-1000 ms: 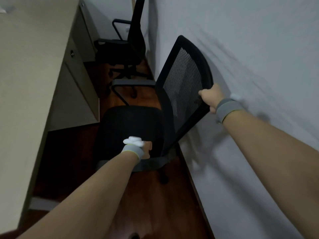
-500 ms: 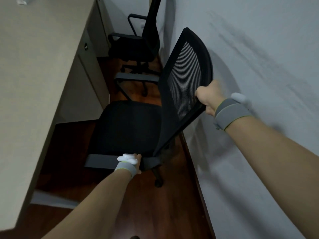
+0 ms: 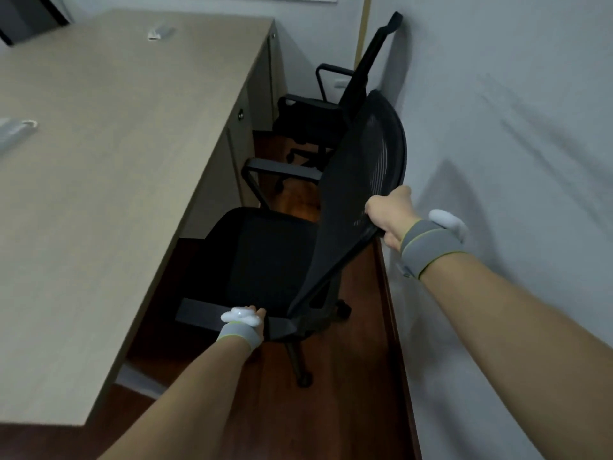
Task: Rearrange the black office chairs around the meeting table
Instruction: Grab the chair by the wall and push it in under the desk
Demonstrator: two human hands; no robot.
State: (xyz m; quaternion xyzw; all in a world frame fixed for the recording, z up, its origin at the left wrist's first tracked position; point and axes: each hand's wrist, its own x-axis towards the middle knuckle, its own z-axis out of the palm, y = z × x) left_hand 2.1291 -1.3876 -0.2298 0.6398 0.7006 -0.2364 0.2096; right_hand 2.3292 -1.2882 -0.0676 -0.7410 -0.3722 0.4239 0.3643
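A black office chair with a mesh back stands in the narrow gap between the light wood meeting table and the white wall. My left hand grips its near armrest. My right hand is closed on the edge of the mesh backrest, close to the wall. The seat faces the table. A second black office chair stands farther along the same gap, its tall back against the wall.
The white wall runs close along the right. Dark wooden floor shows under and before the chair. Small white items lie on the table, and the table's side panels with cable holes face the chairs.
The chair has rolled back toward me and swung a little, with both hands holding on. My view has lifted, so more of the table top and the far chair shows.
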